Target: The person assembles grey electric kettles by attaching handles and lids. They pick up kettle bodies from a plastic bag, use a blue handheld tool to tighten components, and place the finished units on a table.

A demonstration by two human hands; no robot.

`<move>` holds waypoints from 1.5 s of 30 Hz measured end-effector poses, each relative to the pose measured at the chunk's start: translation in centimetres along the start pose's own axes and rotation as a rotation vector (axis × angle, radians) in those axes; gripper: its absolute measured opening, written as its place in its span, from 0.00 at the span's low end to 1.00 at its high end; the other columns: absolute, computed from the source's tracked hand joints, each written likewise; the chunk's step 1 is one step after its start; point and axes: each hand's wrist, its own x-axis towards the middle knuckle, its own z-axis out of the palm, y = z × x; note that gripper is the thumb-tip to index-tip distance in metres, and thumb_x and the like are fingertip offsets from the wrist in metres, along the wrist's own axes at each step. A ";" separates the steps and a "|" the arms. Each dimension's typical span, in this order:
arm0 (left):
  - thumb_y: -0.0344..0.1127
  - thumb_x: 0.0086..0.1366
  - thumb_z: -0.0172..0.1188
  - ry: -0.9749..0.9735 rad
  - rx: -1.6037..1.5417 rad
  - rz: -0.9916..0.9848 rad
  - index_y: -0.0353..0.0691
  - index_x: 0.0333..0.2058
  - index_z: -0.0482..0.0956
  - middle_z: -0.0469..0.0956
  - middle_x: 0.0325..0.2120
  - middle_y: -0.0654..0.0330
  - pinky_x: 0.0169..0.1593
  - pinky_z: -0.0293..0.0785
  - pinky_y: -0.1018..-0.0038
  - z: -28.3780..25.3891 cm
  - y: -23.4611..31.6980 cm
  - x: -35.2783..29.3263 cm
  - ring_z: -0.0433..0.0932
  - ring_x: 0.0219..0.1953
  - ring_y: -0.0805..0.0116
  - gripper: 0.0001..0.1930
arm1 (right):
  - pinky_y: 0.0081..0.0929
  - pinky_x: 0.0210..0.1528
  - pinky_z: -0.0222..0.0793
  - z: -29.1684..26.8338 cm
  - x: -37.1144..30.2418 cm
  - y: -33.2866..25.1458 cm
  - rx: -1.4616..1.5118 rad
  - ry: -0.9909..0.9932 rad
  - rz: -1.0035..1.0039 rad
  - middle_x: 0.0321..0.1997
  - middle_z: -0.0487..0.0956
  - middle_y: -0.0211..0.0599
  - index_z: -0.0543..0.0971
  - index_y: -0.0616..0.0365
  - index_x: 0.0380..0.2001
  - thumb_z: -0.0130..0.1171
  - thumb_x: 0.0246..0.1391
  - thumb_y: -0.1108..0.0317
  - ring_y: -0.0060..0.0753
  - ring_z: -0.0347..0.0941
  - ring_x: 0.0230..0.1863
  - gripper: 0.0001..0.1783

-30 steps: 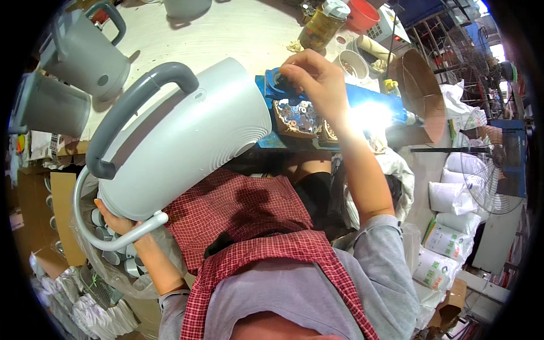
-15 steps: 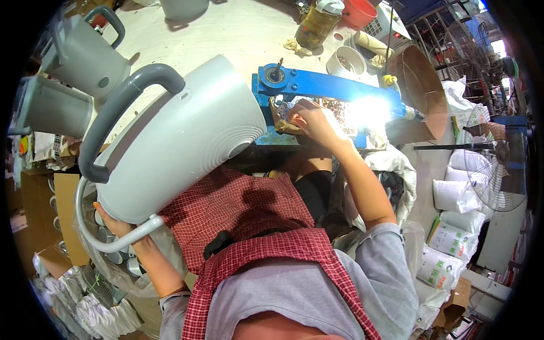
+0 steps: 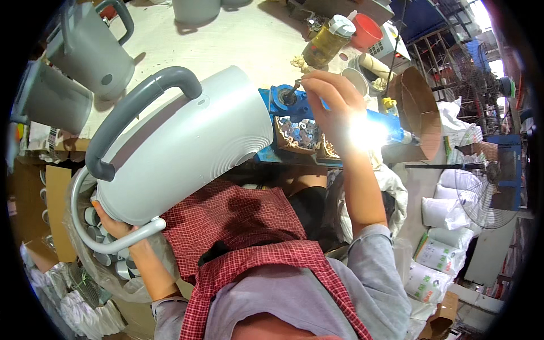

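A tall light-grey plastic bucket (image 3: 187, 141) lies tilted across my lap, its base toward the blue metal arm (image 3: 377, 118) of a bench fixture. It has a dark-grey side handle (image 3: 133, 110) and a light-grey hoop handle (image 3: 122, 246) near its open end. My left hand (image 3: 115, 222) grips the bucket's rim at the lower left. Over the blue arm, my right hand (image 3: 337, 102) has its fingertips pinched at the top of an upright metal pin (image 3: 289, 95); anything small between them is too hidden to name. A box of small metal parts (image 3: 297, 135) sits below.
A glaring lamp (image 3: 365, 133) shines beside my right wrist. More grey buckets (image 3: 93, 59) stand at the table's left. A jar (image 3: 328, 42), a red bowl (image 3: 367, 29) and a cardboard drum (image 3: 416, 113) are at the far right. A floor fan (image 3: 487, 190) stands beyond.
My right hand has lifted out of the small-parts box and moved up to the metal pin. The left hand still holds the bucket, which has barely shifted.
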 end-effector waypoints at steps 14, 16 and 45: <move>0.53 0.72 0.39 -0.059 -0.201 -0.092 0.35 0.49 0.74 0.78 0.44 0.56 0.45 0.77 0.72 4.8 0.5 1.0 0.78 0.44 0.69 0.26 | 0.27 0.32 0.74 0.6 -1.1 1.1 -0.036 -0.019 -0.077 0.33 0.81 0.33 0.79 0.55 0.30 0.63 0.35 0.80 0.36 0.78 0.30 0.14; 0.53 0.71 0.40 -0.161 -0.144 -0.058 0.36 0.49 0.74 0.77 0.44 0.56 0.45 0.78 0.71 4.6 0.0 1.8 0.78 0.43 0.68 0.26 | 0.25 0.29 0.72 0.8 -0.9 1.6 -0.035 0.033 -0.131 0.32 0.81 0.31 0.79 0.56 0.28 0.61 0.34 0.76 0.32 0.76 0.26 0.12; 0.53 0.68 0.49 -0.210 -0.092 0.065 0.27 0.37 0.78 0.80 0.29 0.53 0.30 0.77 0.73 13.1 -2.8 1.0 0.80 0.29 0.67 0.27 | 0.19 0.44 0.69 -3.4 -5.6 0.0 0.541 0.099 0.797 0.39 0.75 0.35 0.78 0.64 0.46 0.64 0.47 0.79 0.23 0.72 0.37 0.19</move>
